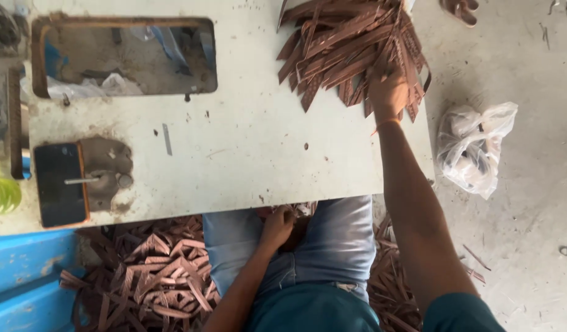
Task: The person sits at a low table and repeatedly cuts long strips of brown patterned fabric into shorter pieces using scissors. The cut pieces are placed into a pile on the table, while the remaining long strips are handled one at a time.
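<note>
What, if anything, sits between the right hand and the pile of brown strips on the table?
Nothing visible. The right hand already rests on the near edge of the pile of brown patterned strips on the worn white table. The left hand is down at the lap, below the table's near edge, away from the pile.

The right arm stretches far forward, nearly straight, its right hand palm down with fingers spread and a thin orange band at the wrist. The left arm bends close in, the left hand curled loosely at the lap.
</note>
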